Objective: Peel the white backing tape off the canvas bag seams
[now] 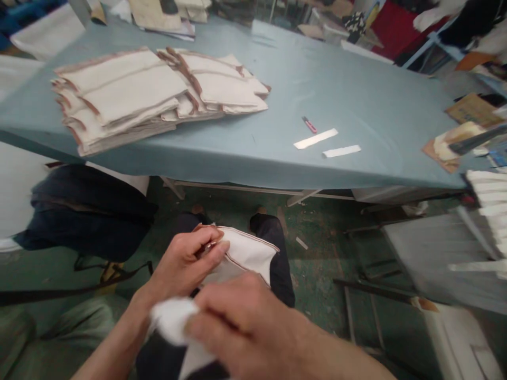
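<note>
Head camera, looking down past a work table: a seated person holds a cloth piece (247, 254) over the lap, above knees in dark trousers (277, 237) and a green floor (317, 232).

The left hand (184, 266) pinches the piece's upper corner between thumb and fingertips, right at the stitched border. This probably keeps the edge taut and turned up where it can be looked at. The right hand (243, 322), blurred and with its back to the lens, is clenched over the near end, where white fabric bunches out from under its fingers. With a hand at each end, the piece hangs clear of the lap and does not sag.

The piece is off-white, flat and roughly pouch-shaped, with a thin reddish-brown line of trim running round its rim. Its lower part is hidden behind the right hand.

On the blue-grey table (356, 89) beyond lie two stacks of similar trimmed pieces (119, 97), fanned out and overlapping, likely set there to keep them within arm's reach. Well apart from them, toward the table's front edge, are a small pink cutter (309, 124) and two white strips (316, 138). A dark bundle (87, 214) sits under the table on the left.
</note>
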Demonstrator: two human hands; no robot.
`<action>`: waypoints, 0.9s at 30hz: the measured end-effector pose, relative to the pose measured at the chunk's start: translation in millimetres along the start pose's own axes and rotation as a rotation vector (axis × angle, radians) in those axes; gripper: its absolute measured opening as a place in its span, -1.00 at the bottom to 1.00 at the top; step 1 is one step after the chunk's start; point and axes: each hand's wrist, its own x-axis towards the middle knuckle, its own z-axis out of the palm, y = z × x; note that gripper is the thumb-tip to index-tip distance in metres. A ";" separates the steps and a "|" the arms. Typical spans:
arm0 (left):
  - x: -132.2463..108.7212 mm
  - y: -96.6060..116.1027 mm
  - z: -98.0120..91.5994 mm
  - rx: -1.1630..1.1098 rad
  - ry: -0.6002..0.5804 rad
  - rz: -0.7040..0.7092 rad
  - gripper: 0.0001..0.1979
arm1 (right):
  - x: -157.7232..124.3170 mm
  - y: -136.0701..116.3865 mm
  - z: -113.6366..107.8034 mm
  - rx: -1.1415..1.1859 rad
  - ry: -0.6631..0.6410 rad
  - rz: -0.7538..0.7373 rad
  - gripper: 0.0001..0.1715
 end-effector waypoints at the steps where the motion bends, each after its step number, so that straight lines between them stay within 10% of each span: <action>1: 0.0 2.3 -5.9 -0.035 -0.031 0.010 -0.69 | 2.8 4.3 -9.1 0.020 0.056 0.011 -0.49; 6: 8.6 18.2 -23.9 -0.098 -0.208 0.116 -0.67 | 18.6 32.7 -47.7 0.001 0.531 0.048 -0.56; 12: 14.5 32.9 -31.3 -0.097 -0.365 0.216 -0.64 | 41.2 39.3 -42.3 0.030 0.245 -0.172 -0.65; 19: 9.0 30.0 -27.5 -0.125 -0.269 0.146 -0.78 | 48.7 41.5 -34.8 -0.259 0.320 -0.427 -0.60; 27: 7.4 25.5 -30.9 -0.101 -0.102 -0.007 -0.73 | 46.2 41.2 -38.0 -0.065 0.384 -0.220 -0.67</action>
